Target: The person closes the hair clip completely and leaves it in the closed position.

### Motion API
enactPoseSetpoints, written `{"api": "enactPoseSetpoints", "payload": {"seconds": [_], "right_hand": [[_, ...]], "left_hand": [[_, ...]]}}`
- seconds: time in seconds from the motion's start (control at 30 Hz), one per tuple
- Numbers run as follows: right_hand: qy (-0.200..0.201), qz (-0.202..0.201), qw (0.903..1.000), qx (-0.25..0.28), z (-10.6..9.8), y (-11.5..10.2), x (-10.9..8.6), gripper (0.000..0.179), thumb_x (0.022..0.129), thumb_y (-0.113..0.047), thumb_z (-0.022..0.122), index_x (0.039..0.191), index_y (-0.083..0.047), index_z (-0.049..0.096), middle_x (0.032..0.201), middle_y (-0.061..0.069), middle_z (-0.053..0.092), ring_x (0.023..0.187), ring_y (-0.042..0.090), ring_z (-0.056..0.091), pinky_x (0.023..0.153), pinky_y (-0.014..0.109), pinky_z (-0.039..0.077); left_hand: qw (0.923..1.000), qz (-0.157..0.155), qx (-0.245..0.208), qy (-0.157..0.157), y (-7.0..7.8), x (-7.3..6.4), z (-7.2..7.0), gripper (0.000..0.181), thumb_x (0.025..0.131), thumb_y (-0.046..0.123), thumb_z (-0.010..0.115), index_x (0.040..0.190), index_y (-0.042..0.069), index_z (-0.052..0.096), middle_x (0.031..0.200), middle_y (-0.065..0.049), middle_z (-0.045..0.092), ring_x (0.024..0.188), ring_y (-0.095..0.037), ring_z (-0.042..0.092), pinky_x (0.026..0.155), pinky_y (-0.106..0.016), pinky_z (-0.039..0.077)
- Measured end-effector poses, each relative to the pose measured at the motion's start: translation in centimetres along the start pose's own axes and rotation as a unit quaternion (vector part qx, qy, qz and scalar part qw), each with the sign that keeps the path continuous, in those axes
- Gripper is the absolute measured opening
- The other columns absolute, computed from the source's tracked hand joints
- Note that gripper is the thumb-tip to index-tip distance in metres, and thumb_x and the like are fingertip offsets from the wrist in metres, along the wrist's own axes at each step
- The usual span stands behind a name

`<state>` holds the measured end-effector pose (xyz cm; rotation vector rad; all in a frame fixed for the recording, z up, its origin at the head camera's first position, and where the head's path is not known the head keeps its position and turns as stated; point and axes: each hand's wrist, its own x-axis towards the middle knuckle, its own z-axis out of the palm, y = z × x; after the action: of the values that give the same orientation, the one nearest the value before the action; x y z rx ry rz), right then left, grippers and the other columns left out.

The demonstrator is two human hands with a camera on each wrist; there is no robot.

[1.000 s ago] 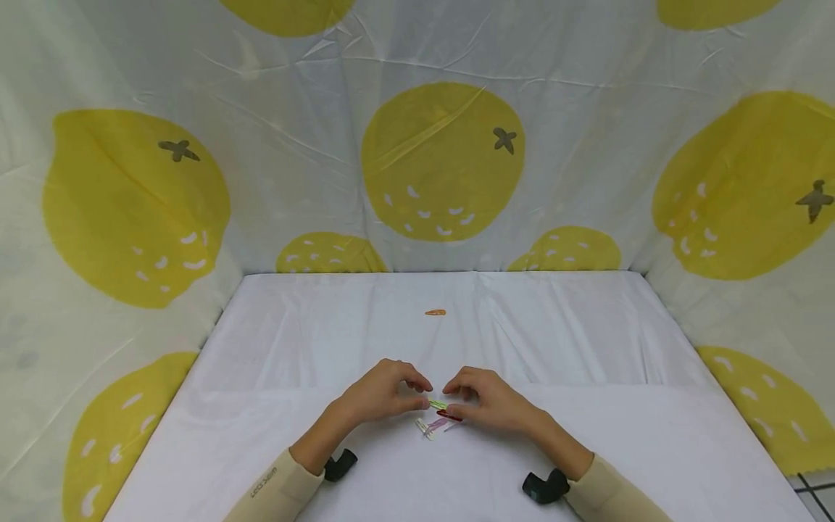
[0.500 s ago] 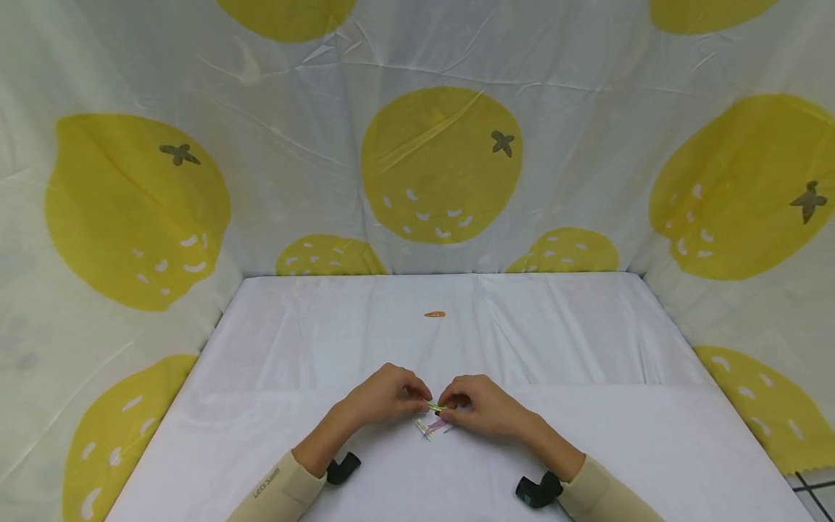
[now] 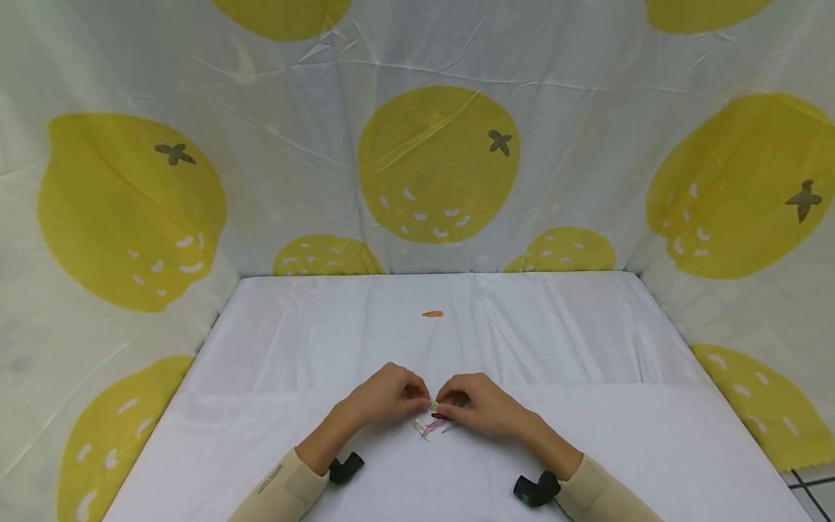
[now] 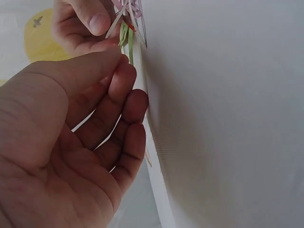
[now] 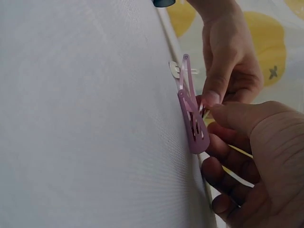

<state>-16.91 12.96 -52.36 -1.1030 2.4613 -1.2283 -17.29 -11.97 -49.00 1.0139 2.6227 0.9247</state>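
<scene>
In the head view my left hand (image 3: 390,395) and right hand (image 3: 481,406) meet low over the table, fingertips close together. Between them is a green snap hair clip (image 4: 124,35), pinched at one end by the left thumb and finger. The right thumb and finger pinch its other end, largely covering it. Just below the right thumb shows a red hair clip (image 3: 440,416). Purple hair clips (image 5: 199,140) and a cream hair clip (image 5: 174,70) lie overlapping beneath the hands. How the red clip rests is partly hidden by the right fingers.
An orange hair clip (image 3: 433,314) lies alone farther back on the white-covered table (image 3: 313,326). A lemon-print cloth (image 3: 437,167) walls in the back and both sides. Dark wrist devices (image 3: 538,490) sit at the sleeves.
The right hand has moved slightly left and its fingers have closed onto the green hair clip, narrowing the gap between the hands. The left hand stays nearly in place.
</scene>
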Motion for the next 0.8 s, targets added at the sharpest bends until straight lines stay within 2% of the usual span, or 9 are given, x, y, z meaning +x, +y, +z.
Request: {"api": "enactPoseSetpoints", "payload": {"seconds": [0.27,0.5,0.63,0.8], "right_hand": [[0.022,0.005,0.9996,-0.016,-0.6,-0.5,0.4,0.012,0.097,-0.021,0.073,0.108,-0.02,0.073,0.085,-0.016,0.067,0.078,0.0,0.062,0.072,0.022,0.054],[0.064,-0.01,0.9974,-0.033,-1.7,-1.2,1.3,0.009,0.096,-0.016,0.073,0.105,-0.017,0.075,0.09,-0.014,0.07,0.077,0.001,0.06,0.072,0.028,0.056],[0.087,-0.014,0.9951,-0.044,-2.2,-1.3,1.8,0.013,0.097,-0.018,0.074,0.109,-0.014,0.075,0.09,-0.013,0.071,0.078,0.001,0.061,0.072,0.033,0.057],[0.114,-0.023,0.9915,-0.058,-2.5,-1.0,2.0,0.018,0.095,-0.02,0.077,0.112,-0.017,0.074,0.09,-0.015,0.069,0.079,0.0,0.06,0.072,0.035,0.056]], "left_hand": [[0.9988,-0.022,-0.013,0.041,0.1,0.0,-0.2,0.007,0.095,0.02,0.076,0.088,0.021,0.078,0.077,0.017,0.07,0.071,0.003,0.058,0.067,-0.02,0.049],[0.9958,-0.004,-0.017,0.09,0.1,0.5,-0.4,0.006,0.096,0.024,0.075,0.091,0.023,0.077,0.081,0.018,0.07,0.079,0.003,0.063,0.081,-0.028,0.055],[0.994,-0.005,-0.019,0.108,0.2,1.0,-0.6,0.007,0.097,0.026,0.074,0.092,0.023,0.078,0.084,0.018,0.071,0.082,0.003,0.064,0.088,-0.034,0.057],[0.991,-0.007,-0.029,0.13,0.4,1.4,-0.7,0.006,0.097,0.025,0.075,0.094,0.02,0.079,0.086,0.014,0.074,0.083,0.001,0.066,0.088,-0.039,0.058]]}}
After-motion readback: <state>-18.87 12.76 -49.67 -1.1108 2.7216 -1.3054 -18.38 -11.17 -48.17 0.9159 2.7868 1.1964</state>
